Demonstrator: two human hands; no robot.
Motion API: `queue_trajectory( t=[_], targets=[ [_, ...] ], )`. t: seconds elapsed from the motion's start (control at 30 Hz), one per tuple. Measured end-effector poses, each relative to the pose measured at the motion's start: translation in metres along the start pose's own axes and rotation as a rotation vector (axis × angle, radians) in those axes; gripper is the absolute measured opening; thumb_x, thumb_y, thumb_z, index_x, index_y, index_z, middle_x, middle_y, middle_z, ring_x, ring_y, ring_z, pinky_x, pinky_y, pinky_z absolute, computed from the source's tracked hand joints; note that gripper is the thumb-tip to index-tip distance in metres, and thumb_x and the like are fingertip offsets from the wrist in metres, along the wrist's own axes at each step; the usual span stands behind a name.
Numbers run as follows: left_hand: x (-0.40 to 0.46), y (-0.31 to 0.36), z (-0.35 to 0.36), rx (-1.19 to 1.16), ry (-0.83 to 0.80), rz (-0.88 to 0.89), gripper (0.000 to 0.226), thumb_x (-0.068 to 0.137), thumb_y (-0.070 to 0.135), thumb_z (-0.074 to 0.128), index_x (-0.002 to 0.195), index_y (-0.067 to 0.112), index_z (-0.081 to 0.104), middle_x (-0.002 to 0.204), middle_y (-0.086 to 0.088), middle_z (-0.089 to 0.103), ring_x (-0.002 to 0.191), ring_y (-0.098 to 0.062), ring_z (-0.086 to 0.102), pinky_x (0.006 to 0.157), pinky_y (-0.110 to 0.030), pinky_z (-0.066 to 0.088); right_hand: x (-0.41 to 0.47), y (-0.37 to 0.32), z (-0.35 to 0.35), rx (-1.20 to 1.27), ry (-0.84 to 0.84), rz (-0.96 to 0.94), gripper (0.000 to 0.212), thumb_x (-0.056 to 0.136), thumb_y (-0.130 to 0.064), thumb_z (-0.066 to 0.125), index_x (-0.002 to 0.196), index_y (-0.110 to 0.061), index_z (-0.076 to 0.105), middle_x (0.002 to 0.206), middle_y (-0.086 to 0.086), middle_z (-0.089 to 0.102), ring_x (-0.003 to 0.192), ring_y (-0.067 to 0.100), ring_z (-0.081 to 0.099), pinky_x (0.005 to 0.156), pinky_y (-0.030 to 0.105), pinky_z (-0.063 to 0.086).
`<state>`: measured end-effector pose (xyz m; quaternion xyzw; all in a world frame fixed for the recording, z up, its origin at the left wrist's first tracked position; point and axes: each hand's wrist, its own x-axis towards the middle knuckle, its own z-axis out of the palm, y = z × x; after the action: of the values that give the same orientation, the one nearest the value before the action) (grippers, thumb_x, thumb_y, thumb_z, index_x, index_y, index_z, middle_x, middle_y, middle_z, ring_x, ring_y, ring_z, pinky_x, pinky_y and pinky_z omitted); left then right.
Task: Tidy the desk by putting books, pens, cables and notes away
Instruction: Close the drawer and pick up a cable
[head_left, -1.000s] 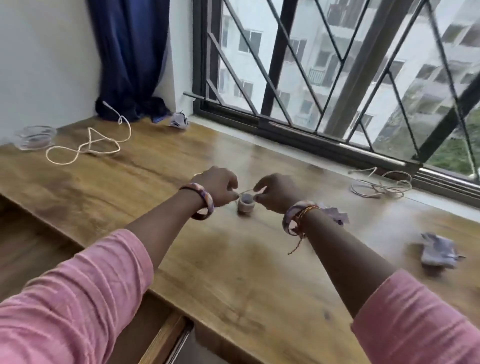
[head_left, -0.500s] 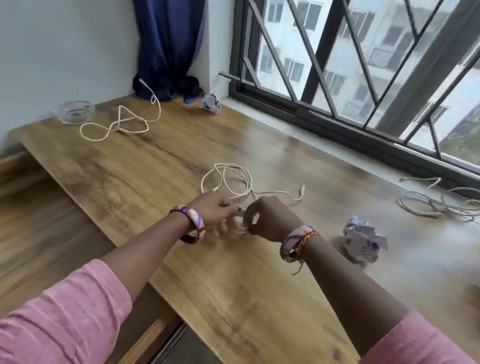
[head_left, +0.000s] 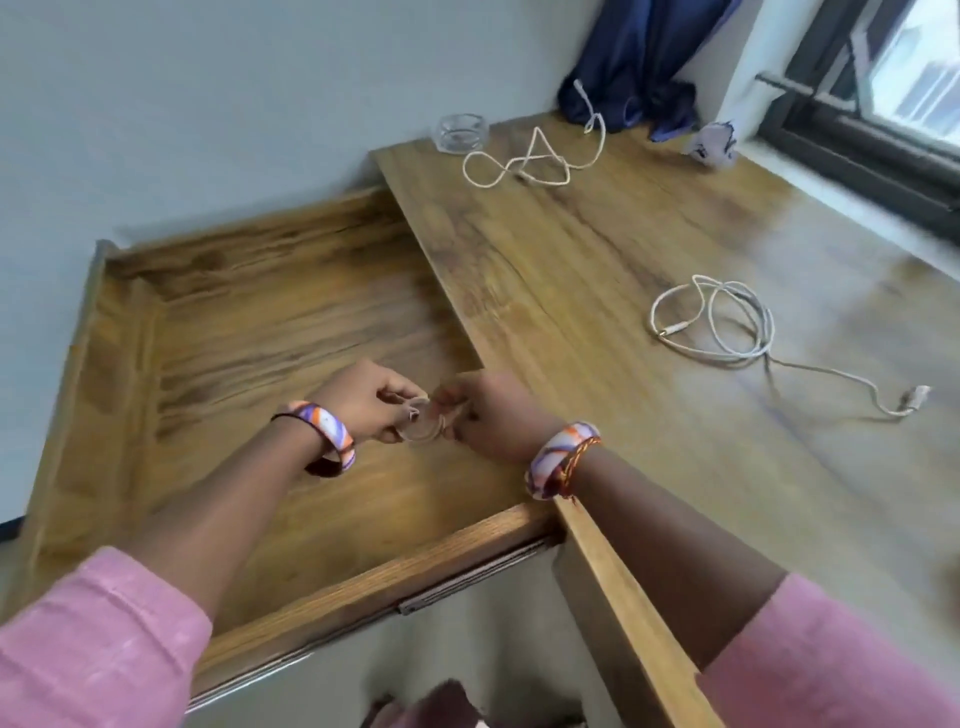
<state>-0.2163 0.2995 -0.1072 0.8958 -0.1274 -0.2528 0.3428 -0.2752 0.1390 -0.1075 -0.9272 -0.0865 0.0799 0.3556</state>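
Tape roll (head_left: 422, 427) flat face toward camera

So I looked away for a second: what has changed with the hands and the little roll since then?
Both hands, left and right, have carried the small roll leftward off the desktop and now hold it over the open drawer. Neither let go; both still pinch it. The two white cables, glass dish and crumpled paper seem to lie where they did.
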Motion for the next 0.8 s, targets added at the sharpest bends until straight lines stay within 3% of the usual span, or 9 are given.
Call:
queue_trajectory(
  t=[0.2,0.27,0.4,0.5,0.6,0.63,0.73,0.8],
  targets=[
    [-0.041,-0.095,-0.032,0.231,-0.062,-0.181,0.012,0.082,0.004,0.062,0.088,0.015,0.067,0.071,0.001,0.062,0.046,-0.002,0.060,0.054,-0.018,0.054,0.032,-0.058,0.091,0.089,-0.256,0.030,0.028,0.077,0.007,0.059,0.101,-0.006,0.067,0.099,0.014,0.070,0.090,0.028,0.066,0.075,0.030,0.051],
    [-0.052,-0.125,-0.041,0.305,-0.130,-0.234,0.017,0.081,0.005,0.063,0.094,0.014,0.067,0.079,-0.003,0.064,0.054,-0.012,0.063,0.061,-0.024,0.055,0.044,-0.076,0.124,0.094,-0.332,0.062,0.028,0.076,0.006,0.061,0.101,-0.006,0.067,0.100,0.014,0.070,0.090,0.027,0.067,0.067,0.025,0.051],
    [-0.077,-0.166,-0.054,0.523,-0.267,-0.276,0.026,0.080,0.012,0.067,0.105,0.008,0.064,0.092,-0.008,0.069,0.075,-0.021,0.064,0.064,-0.022,0.043,0.059,-0.111,0.176,0.057,-0.448,0.067,0.028,0.071,0.001,0.067,0.098,-0.006,0.069,0.099,0.014,0.070,0.083,0.021,0.062,0.073,0.029,0.049],
    [-0.096,-0.189,-0.063,0.619,-0.362,-0.346,0.010,0.084,0.016,0.064,0.094,0.015,0.065,0.078,-0.005,0.061,0.068,-0.016,0.055,0.066,-0.024,0.048,0.062,-0.136,0.204,0.071,-0.541,0.099,0.029,0.073,0.003,0.064,0.101,-0.004,0.068,0.100,0.015,0.070,0.082,0.022,0.064,0.071,0.027,0.051],
    [-0.101,-0.207,-0.069,0.721,-0.434,-0.290,0.019,0.081,0.019,0.064,0.099,0.012,0.067,0.086,-0.004,0.063,0.074,-0.019,0.057,0.078,-0.033,0.053,0.062,-0.149,0.217,0.128,-0.597,0.141,0.029,0.079,0.007,0.059,0.106,0.000,0.066,0.104,0.019,0.069,0.065,0.015,0.061,0.055,0.011,0.050],
    [-0.103,-0.210,-0.072,0.734,-0.448,-0.272,0.023,0.082,0.019,0.062,0.103,0.013,0.066,0.088,-0.003,0.064,0.076,-0.019,0.058,0.078,-0.032,0.052,0.062,-0.152,0.219,0.131,-0.604,0.151,0.029,0.080,0.007,0.058,0.108,0.000,0.066,0.105,0.019,0.068,0.065,0.015,0.060,0.057,0.010,0.050],
    [-0.105,-0.212,-0.079,0.741,-0.487,-0.257,0.030,0.085,0.016,0.058,0.115,0.015,0.061,0.100,-0.004,0.066,0.088,-0.020,0.063,0.078,-0.030,0.052,0.064,-0.155,0.219,0.059,-0.574,0.162,0.029,0.082,0.003,0.061,0.109,-0.004,0.065,0.109,0.014,0.068,0.090,0.020,0.066,0.079,0.024,0.054],
    [-0.103,-0.207,-0.081,0.749,-0.490,-0.241,0.034,0.086,0.015,0.056,0.120,0.016,0.057,0.108,-0.005,0.064,0.095,-0.020,0.063,0.080,-0.030,0.053,0.063,-0.154,0.211,0.053,-0.529,0.197,0.027,0.084,0.001,0.061,0.110,-0.005,0.065,0.110,0.011,0.067,0.097,0.020,0.066,0.073,0.020,0.052]
  ],
)
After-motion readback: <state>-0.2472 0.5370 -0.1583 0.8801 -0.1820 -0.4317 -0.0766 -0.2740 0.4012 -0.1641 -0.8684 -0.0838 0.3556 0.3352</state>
